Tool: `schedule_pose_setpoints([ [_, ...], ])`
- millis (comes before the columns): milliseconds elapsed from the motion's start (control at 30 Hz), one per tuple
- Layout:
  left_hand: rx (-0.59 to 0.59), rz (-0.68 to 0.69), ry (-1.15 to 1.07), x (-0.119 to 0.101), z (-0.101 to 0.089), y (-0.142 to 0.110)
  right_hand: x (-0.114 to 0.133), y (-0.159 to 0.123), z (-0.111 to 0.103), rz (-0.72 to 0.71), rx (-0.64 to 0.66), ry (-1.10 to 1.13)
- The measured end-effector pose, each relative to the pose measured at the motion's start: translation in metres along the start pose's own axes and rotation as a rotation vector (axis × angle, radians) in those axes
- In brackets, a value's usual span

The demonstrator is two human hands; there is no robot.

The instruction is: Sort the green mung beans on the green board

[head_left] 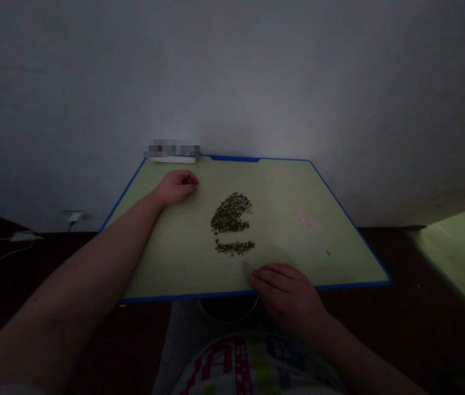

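Note:
On the pale yellow-green table, a heap of small dark greenish-brown grains (230, 214) lies in the middle, with a short row of the same grains (234, 248) nearer to me. My left hand (178, 186) rests left of the heap, apart from it. Its fingers are loosely curled towards the thumb, and I see nothing in them. At the front edge, my right hand (284, 285) pinches a small, thin, greyish see-through piece (248, 268); its exact kind is not clear. That piece touches or hovers just above the tabletop, in front of the row.
Pale grains (308, 223) are spread on the table's right side, near a small dark stick (328, 253). A white box-like object (175, 156), partly blurred, stands at the back left. Below the blue front edge (154, 298) shows a round container's rim (228, 320). The wall closes off the back.

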State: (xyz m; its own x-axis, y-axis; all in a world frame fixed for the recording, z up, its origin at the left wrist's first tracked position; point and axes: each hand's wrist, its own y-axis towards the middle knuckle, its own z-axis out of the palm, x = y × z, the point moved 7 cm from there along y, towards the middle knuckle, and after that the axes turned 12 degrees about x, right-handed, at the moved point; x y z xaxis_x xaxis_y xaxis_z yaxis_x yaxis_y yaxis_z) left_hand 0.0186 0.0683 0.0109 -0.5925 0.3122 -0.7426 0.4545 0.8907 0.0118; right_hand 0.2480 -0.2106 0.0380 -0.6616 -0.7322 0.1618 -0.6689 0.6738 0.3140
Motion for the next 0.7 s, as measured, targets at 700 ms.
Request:
schedule_pose_setpoints([
  [700,-0.002,-0.018,-0.016,0.002,0.000,0.000,-0.003,0.002,0.005,0.126,0.067,-0.097],
])
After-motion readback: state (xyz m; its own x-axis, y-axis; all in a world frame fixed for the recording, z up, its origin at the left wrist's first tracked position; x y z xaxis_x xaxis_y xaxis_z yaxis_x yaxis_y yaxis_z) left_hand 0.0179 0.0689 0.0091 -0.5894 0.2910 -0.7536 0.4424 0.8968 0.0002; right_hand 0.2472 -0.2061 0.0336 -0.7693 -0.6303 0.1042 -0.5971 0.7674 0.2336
